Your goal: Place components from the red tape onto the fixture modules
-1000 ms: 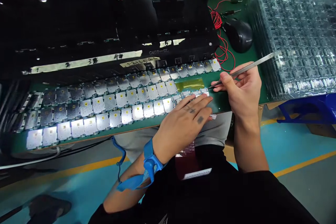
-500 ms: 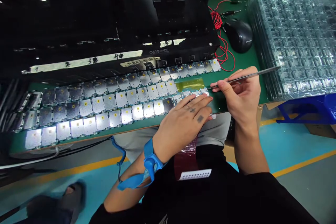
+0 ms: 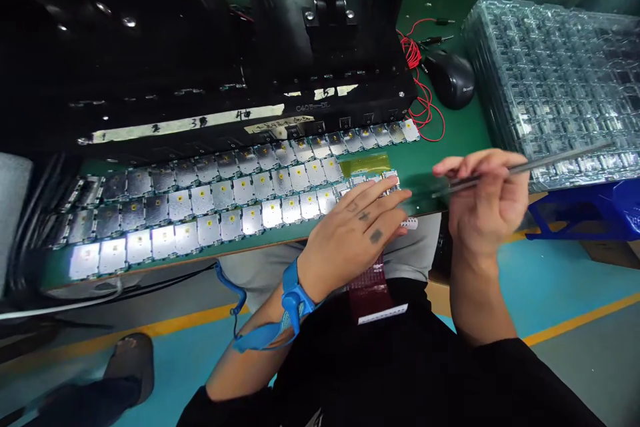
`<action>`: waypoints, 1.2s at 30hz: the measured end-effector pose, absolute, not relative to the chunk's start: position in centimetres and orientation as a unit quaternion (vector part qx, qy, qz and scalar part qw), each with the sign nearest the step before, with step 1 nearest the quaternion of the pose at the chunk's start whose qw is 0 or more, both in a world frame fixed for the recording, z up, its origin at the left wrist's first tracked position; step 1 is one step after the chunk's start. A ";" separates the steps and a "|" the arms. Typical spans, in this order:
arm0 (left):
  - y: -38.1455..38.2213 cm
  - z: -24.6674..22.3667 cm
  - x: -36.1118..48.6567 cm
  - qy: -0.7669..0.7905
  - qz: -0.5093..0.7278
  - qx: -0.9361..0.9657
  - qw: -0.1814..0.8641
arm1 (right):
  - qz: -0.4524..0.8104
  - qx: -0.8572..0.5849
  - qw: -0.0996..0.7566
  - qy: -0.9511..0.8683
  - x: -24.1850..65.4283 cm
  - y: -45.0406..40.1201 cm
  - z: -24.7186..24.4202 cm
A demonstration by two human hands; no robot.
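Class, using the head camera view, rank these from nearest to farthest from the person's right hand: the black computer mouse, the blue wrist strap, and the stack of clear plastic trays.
From the right hand, holding slim steel tweezers:
1. Stack of clear plastic trays, just beyond the hand, to its right.
2. Black computer mouse, ahead on the green bench.
3. Blue wrist strap, far left, around the left wrist.

Probably an electronics factory: circuit modules (image 3: 230, 190), stacked plastic trays (image 3: 550, 80).

Left hand (image 3: 353, 230) palm down, fingers extended; right hand (image 3: 487, 207) raised, blurred, fingers curled in pinch.
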State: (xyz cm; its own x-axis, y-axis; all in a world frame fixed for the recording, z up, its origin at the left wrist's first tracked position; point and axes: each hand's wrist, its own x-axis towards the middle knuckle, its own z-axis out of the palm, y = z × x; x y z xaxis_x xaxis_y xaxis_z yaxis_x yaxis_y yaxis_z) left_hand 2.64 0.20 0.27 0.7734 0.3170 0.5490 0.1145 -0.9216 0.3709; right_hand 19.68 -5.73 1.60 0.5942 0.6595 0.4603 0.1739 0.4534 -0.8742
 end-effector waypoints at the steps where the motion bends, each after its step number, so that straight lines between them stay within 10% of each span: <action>1: 0.1 0.4 2.5 0.116 0.343 0.915 0.180 | 0.184 -0.484 0.739 -0.431 19.2 -6.7 1.7; 6: -1.2 1.3 2.9 0.152 0.480 0.806 0.310 | 0.263 -0.547 0.574 -0.550 16.7 -11.2 1.0; 15: -1.7 0.1 0.5 0.185 0.435 0.791 0.389 | -0.077 -0.792 0.266 -0.544 28.7 -6.2 10.5; 19: -1.8 -0.1 -1.5 0.224 0.442 0.786 0.369 | -0.034 -0.835 0.103 -0.539 32.0 0.5 13.2; 36: -1.5 1.2 -5.4 0.213 0.415 0.850 0.243 | -0.046 -0.883 0.101 -0.456 38.2 0.5 9.5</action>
State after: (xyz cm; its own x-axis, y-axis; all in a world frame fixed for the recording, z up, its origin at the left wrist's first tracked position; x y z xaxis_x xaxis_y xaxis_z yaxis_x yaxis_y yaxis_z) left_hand -5.42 -1.47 1.21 0.5640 0.5644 0.6028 0.1599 -0.7908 0.5908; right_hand 38.19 0.48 9.54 0.5798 0.7959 0.1742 0.8147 -0.5636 -0.1365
